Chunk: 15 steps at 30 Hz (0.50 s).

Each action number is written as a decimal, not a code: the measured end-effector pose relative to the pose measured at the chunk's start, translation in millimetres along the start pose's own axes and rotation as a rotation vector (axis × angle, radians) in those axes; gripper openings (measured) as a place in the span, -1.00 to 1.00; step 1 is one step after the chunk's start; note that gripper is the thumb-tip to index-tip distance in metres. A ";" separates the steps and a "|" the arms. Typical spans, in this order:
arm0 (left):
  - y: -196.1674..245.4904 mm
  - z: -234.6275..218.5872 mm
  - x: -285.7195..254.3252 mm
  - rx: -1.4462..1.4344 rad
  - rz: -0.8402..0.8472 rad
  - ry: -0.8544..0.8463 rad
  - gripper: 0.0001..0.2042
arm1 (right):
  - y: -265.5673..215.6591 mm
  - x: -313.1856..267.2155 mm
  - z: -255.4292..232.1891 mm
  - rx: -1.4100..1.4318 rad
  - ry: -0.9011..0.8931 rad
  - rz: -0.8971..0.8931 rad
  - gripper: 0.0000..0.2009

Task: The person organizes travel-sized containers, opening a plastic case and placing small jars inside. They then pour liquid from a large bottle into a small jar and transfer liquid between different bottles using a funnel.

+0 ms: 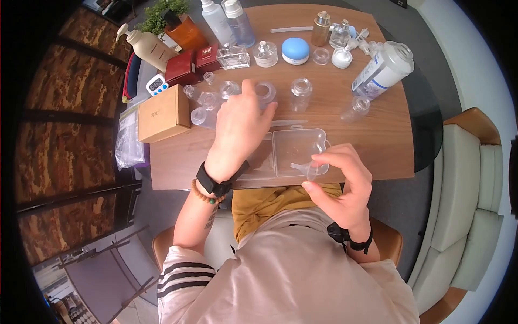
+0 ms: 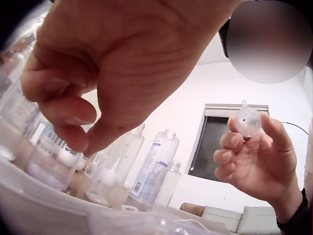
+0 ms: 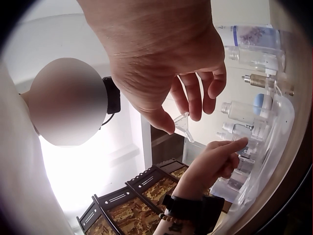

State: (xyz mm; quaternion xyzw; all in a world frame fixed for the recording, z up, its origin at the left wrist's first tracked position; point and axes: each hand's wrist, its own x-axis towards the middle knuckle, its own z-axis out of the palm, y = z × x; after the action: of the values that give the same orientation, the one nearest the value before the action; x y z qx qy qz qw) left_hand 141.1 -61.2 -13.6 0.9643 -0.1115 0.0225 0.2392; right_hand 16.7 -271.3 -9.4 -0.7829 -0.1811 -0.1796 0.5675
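My right hand [image 1: 345,191] pinches a small clear funnel [image 1: 309,170] between thumb and fingertips, just above the near edge of a clear plastic case [image 1: 302,146]. The right wrist view shows the funnel [image 3: 183,128] tilted, its spout pointing away from the thumb. My left hand [image 1: 237,127] reaches over a group of small clear containers, index finger and thumb spread around a round clear jar [image 1: 265,92]. In the left wrist view, its fingertips are right above a clear container [image 2: 49,166]. Part of the group is hidden under the left hand.
A clear empty bottle [image 1: 301,96] stands right of the left hand. A large labelled bottle [image 1: 380,70] stands at right, beside a smaller clear bottle [image 1: 356,109]. A cardboard box [image 1: 163,113] sits at left. Behind are a blue-lidded jar [image 1: 295,50] and several cosmetic bottles.
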 end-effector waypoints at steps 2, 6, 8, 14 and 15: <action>0.0 -0.2 -2.3 -0.004 0.023 0.024 -0.52 | 0.3 -0.2 0.0 -0.007 0.003 -0.003 -0.57; 9.2 -12.2 -16.0 -0.031 0.025 0.094 -0.53 | 5.9 -2.9 -2.3 -0.033 0.017 0.009 -0.57; 16.1 -25.6 -29.6 -0.043 0.033 0.131 -0.53 | 7.7 -4.1 -4.6 -0.037 0.039 0.046 -0.57; 12.6 -44.4 -67.8 -0.039 0.201 0.366 -0.48 | 7.6 1.3 -1.6 -0.016 0.029 0.063 -0.57; 9.7 -42.0 -72.0 -0.034 0.188 0.368 -0.48 | 7.2 3.3 1.8 -0.008 0.017 0.063 -0.57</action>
State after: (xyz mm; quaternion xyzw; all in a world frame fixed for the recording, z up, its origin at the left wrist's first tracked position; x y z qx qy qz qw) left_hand 69.2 -35.3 21.0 0.9251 -0.1559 0.2184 0.2686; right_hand 23.2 -271.4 -14.2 -0.7888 -0.1507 -0.1691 0.5713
